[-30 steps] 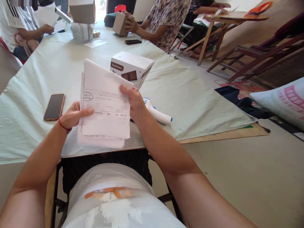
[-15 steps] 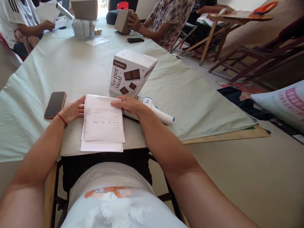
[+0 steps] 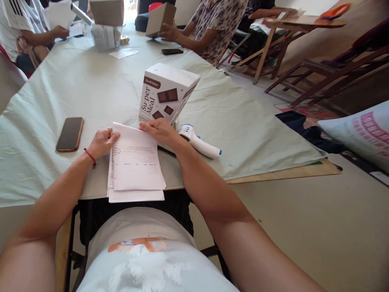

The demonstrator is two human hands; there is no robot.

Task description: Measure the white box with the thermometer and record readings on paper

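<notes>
A small stack of printed paper sheets [image 3: 136, 166] hangs between my two hands over the near edge of the table, its lower end a little past that edge. My left hand [image 3: 105, 142], with a red string bracelet at the wrist, pinches the upper left corner. At the top right, the thumb of my right hand [image 3: 156, 130] lies over the sheets, its fingers hidden behind. Just beyond the right hand stands a white and brown "Super Meal" box [image 3: 165, 95]. A white and blue handheld device [image 3: 200, 142], like an infrared thermometer, lies right of that hand.
A phone [image 3: 69, 134] lies on the cloth-covered table [image 3: 100, 89] to the left. Across the table, one person holds papers and another holds a cardboard box [image 3: 159, 20]. A clear tub [image 3: 106, 36] with a carton on it stands at the back. Wooden chairs [image 3: 328, 73] are at right.
My left hand has gone from flat fingers beside the sheets to a pinch on their corner. The sheets have shifted slightly right and toward me. The person across has turned the cardboard box.
</notes>
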